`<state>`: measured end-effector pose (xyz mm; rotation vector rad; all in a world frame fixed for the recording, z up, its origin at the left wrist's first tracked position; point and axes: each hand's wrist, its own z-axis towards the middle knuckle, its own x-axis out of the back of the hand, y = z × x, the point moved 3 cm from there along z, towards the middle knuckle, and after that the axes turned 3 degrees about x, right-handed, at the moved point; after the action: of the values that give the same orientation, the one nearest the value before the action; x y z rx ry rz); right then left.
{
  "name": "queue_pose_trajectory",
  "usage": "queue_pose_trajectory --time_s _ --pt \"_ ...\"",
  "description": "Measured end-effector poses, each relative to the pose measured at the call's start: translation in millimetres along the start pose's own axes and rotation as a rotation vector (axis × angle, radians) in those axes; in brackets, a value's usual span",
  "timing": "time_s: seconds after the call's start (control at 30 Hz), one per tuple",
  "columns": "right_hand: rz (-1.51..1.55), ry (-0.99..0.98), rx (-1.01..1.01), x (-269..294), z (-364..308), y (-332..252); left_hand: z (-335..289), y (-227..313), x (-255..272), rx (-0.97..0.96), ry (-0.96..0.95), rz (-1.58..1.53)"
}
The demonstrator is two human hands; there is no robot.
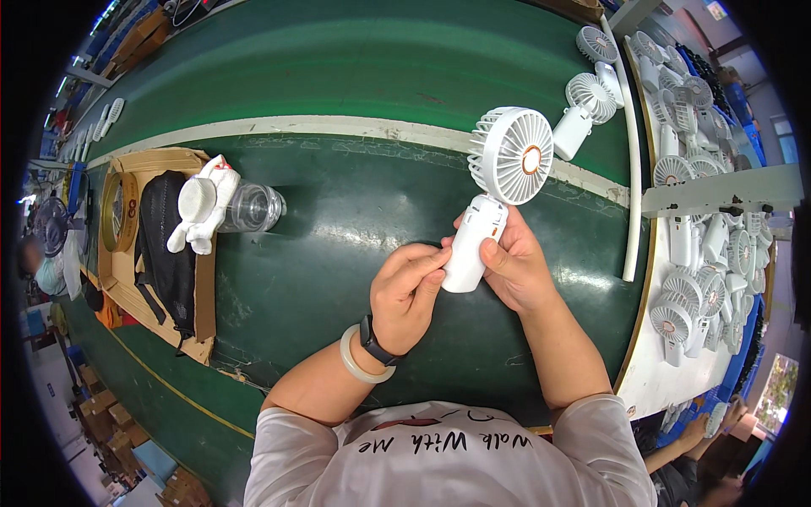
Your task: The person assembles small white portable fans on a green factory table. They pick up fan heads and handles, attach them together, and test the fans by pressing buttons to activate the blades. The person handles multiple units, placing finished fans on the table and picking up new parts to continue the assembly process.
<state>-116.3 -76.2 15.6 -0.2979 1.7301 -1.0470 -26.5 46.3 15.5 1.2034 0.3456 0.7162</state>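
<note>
A white handheld fan (476, 245) with a round slatted head and an orange-ringed hub is held up over the green work surface. My left hand (407, 287) pinches the lower end of its handle from the left, thumb and fingers closed on it. Around the handle's right side wraps my right hand (517, 264), its thumb lying on the front near a small orange button. The fan's head tilts up and to the right, clear of both hands. Fingers behind the handle are partly hidden.
On the left, a cardboard tray (205, 291) holds a black pouch (165, 237) and a tape roll (120, 211); a white plush toy (203, 207) and clear bottle (253, 208) lie beside it. More fans (591, 97) rest at the far right, and many crowd the side table (655, 384). Another person's arm (688, 439) shows lower right.
</note>
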Motion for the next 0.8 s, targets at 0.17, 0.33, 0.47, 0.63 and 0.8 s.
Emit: queue_pose_trajectory --time_s 0.17,0.33,0.47,0.63,0.8 --pt "0.016 0.014 0.014 1 0 0 0 2 -1 -0.02 -0.012 0.028" --pt "-0.005 0.044 0.026 6 2 -1 -3 -3 -3 0.041 -0.067 0.027" --pt "-0.161 0.11 0.067 8 3 3 -4 -6 -14 0.192 -0.118 -0.262" --pt "-0.337 -0.015 0.095 7 0 9 -4 -17 -20 0.49 -0.218 -0.562" --pt "-0.2 -0.095 0.086 3 1 2 1 -19 -15 0.67 -0.332 -0.941"
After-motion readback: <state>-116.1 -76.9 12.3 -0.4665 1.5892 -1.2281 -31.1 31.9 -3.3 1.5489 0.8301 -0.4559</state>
